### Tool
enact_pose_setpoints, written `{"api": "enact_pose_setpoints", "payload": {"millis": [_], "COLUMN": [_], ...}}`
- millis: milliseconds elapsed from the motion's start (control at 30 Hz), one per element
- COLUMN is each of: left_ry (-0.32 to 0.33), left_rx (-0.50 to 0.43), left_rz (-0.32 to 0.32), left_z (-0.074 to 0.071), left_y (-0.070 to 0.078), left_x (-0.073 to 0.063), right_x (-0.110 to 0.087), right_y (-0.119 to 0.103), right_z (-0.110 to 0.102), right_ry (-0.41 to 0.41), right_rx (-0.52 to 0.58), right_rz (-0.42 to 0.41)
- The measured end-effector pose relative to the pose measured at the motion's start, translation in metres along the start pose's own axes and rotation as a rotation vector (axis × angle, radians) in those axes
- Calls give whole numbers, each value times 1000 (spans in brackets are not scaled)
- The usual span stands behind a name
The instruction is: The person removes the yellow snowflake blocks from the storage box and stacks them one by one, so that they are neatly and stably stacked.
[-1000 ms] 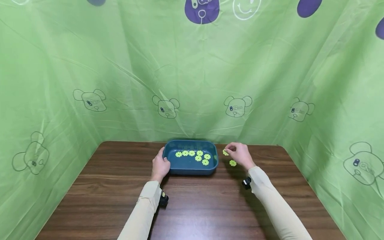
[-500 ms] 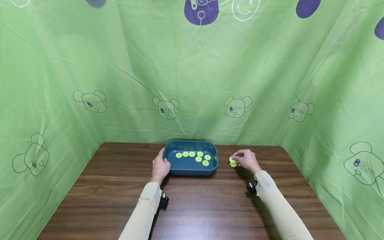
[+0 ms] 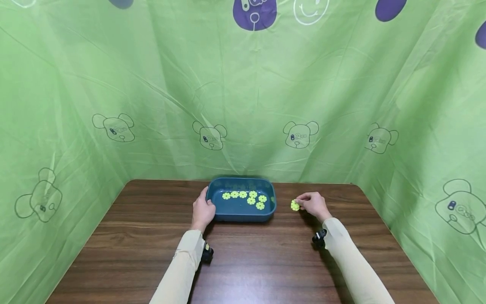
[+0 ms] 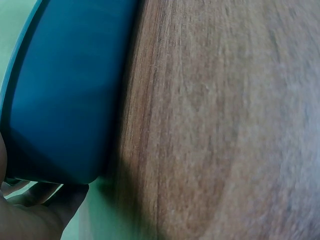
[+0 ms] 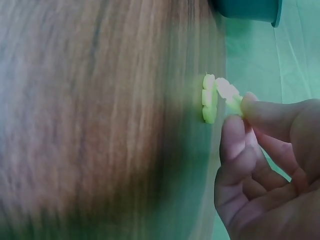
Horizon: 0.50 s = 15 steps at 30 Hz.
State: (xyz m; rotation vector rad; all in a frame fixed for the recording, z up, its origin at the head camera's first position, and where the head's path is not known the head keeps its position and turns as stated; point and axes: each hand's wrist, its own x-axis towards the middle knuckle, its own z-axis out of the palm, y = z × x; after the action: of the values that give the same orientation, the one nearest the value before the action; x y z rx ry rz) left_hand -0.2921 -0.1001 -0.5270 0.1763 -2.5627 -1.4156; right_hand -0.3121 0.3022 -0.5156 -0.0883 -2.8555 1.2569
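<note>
A dark blue rectangular basin (image 3: 240, 218) stands near the table's far edge. My left hand (image 3: 203, 211) grips its left end, with the thumb at the rim; in the left wrist view the fingers (image 4: 47, 202) wrap the basin's corner. Between thumb and fingertips my right hand (image 3: 313, 204) pinches a yellow flower-shaped piece (image 5: 230, 94), tilted. Right beside it, a second yellow flower-shaped piece (image 5: 208, 100) lies flat on the table. In the head view the two overlap, right of the basin. Inside the basin lie several matching yellow pieces (image 3: 251, 201).
The brown wood-grain table (image 3: 243, 261) spreads toward me on both sides of the arms. Close behind it hangs a green printed curtain (image 3: 250, 105), which also runs along the left and right sides. A small black camera (image 3: 319, 237) sits at the right wrist.
My right hand has moved right and toward me with the pinched yellow piece, from the far spot to over the piece on the table. The left hand and basin have stayed put.
</note>
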Motion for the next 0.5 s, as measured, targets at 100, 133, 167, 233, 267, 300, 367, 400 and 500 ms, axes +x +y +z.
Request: {"api": "enact_pose_setpoints", "payload": {"millis": [100, 133, 167, 233, 267, 300, 367, 400, 500], "left_ry": [-5, -5, -7, -9, -8, -7, -8, -9, -11], "left_rx": [-2, -3, -4, -3, -1, -3, -3, -3, -10], "left_rz": [-4, -5, -5, -5, -5, -6, -8, -9, -10], "left_z": [0, 0, 0, 0, 0, 0, -1, -1, -1], "left_y": [1, 1, 1, 1, 1, 1, 1, 1, 2], "left_x": [0, 0, 0, 0, 1, 0, 0, 0, -1], "right_x": [0, 0, 0, -1, -1, -1, -1, -1, 0], "right_y": [2, 2, 2, 2, 2, 2, 3, 3, 5], "right_z": [1, 2, 2, 2, 2, 2, 2, 3, 4], "right_ry": [-12, -13, -14, -17, -16, -14, -7, -3, 8], "right_rx": [6, 11, 13, 5, 1, -4, -28, -40, -72], "right_rz": [17, 26, 32, 42, 44, 50, 55, 58, 68]}}
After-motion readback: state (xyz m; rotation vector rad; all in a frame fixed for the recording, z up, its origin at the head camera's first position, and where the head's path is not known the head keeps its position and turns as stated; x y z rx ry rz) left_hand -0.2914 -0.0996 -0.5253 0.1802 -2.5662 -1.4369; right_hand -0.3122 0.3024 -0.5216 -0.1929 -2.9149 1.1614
